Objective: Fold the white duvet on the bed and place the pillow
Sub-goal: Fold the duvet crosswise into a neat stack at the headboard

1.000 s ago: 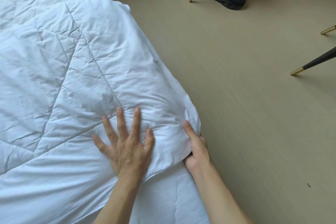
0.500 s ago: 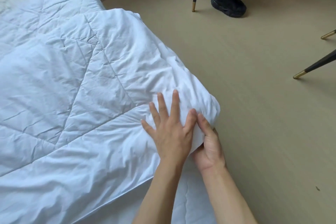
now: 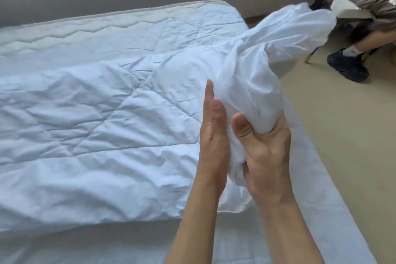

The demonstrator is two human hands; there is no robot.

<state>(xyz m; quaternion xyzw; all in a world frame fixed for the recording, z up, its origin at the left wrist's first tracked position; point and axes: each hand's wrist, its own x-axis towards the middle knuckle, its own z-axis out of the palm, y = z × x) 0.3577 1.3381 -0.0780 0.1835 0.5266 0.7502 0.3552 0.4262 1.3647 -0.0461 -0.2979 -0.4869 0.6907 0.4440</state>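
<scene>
Gripping the lifted corner of the white duvet point(image 3: 107, 118) in the right hand point(image 3: 265, 152), with the left hand point(image 3: 214, 141) flat and straight-fingered just beside it, carry that corner evenly across the bedding spread to their left.

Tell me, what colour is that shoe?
Black shoe, seen in the head view.

1. Your duvet point(image 3: 92, 126) lies on the bed point(image 3: 267, 231), filling the frame's left and centre.
2. Your hands meet at its raised corner, centre right.
3. A seated person point(image 3: 364, 17) occupies the upper right.
</scene>
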